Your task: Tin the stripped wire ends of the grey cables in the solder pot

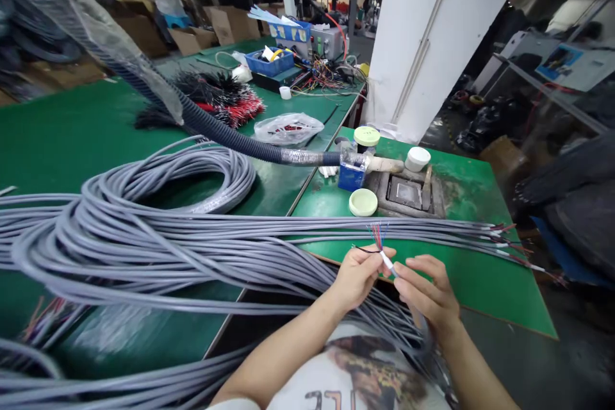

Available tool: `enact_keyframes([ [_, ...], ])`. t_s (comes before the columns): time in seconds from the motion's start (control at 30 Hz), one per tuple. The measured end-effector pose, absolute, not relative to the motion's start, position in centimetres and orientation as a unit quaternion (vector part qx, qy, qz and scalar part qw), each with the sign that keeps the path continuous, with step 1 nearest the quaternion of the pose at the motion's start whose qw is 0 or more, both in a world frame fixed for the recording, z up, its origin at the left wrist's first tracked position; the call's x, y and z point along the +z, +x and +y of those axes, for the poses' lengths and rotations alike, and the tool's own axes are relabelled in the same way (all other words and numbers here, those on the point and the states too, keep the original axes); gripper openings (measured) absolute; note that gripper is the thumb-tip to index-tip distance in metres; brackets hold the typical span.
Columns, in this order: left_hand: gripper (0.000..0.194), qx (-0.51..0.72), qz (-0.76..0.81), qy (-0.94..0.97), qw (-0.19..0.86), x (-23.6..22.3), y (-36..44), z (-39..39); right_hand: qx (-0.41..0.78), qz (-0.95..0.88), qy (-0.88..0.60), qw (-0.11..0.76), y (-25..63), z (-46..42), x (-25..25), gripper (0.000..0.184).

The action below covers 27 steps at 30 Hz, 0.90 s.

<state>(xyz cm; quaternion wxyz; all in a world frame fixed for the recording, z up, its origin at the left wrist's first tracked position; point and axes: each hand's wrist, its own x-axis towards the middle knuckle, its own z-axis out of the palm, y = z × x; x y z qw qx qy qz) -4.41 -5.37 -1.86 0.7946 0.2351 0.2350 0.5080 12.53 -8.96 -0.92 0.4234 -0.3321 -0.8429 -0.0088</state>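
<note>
Seen from the person's own head, two bare forearms reached forward over a green-topped workbench [480,288]. The left hand [356,278] gripped a grey multi-core cable [385,260] closed between thumb and fingers, with its end pointing up and away. A white sleeve [387,262] covered part of that end, and thin coloured wires [378,237] fanned out from its tip. The right hand [425,291] was just beside it, fingers curled into a narrow pinch; the view was too small to tell whether they touched the sleeve.

Long grey cables [144,250] lay in loose coils across the bench, and several stretched to the right, with stripped ends. Beyond the hands sat a metal solder pot [406,193] with a wooden-handled tool [384,164] above it, a pale green lid [363,202] and a blue box [352,176]. Black corrugated conduit [225,131] ran behind, past a bundle of red and black wires [221,99].
</note>
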Motion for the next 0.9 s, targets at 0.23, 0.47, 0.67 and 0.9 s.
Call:
enact_keyframes([
  [0.23,0.041,0.497,0.253,0.244,0.793,-2.1,-4.0,-5.3,-0.027,-0.848,-0.323,0.418,12.9,-9.3,-0.7,0.034],
  [0.47,0.036,0.477,0.226,0.238,0.815,-1.5,-3.7,-4.8,-0.024,-0.856,-0.315,0.410,13.5,-9.6,-0.7,0.033],
  [0.67,0.039,0.345,0.147,0.283,0.883,-1.4,-0.5,-5.7,-0.034,-0.868,-0.347,0.355,14.7,-13.3,-2.0,0.026],
  [0.9,0.033,0.204,0.218,0.699,0.650,-1.1,4.9,-5.1,-0.097,-0.706,-0.646,0.275,23.5,-25.5,-7.5,0.025],
])
